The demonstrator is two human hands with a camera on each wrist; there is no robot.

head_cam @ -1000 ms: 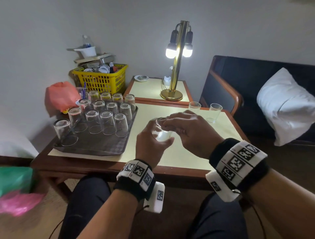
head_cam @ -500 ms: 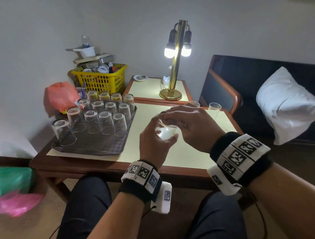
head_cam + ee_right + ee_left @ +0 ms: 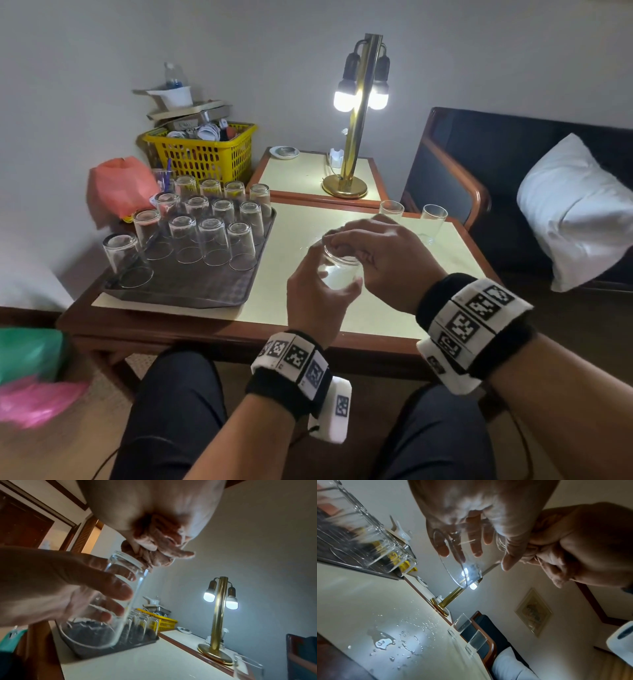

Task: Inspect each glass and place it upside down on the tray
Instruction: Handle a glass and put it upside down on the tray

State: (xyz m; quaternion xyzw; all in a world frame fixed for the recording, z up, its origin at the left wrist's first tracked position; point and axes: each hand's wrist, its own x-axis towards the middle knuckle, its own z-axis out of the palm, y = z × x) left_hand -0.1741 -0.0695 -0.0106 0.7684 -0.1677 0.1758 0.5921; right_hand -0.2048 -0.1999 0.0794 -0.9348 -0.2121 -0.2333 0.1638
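The clear drinking glass [image 3: 337,270] is held in the air above the table [image 3: 394,308], to the right of the tray [image 3: 178,291] and nearer the person than the brass lamp [image 3: 356,137]. The left hand [image 3: 317,298] wraps its fingers and thumb round the wall of the glass, while the right hand [image 3: 383,260] curls its fingertips over the thick base at the top. The glass is thus already mouth-down, probably so it can be turned against the lamplight and checked before it is set down. Left of the lamp, the tray carries rows of inverted glasses [image 3: 212,236], with bare space on its near side for this one. Two upright glasses [image 3: 432,222] stand on the table in front of the lamp, likely still to be inspected. Water drops [image 3: 399,642] lie on the tabletop below the hands
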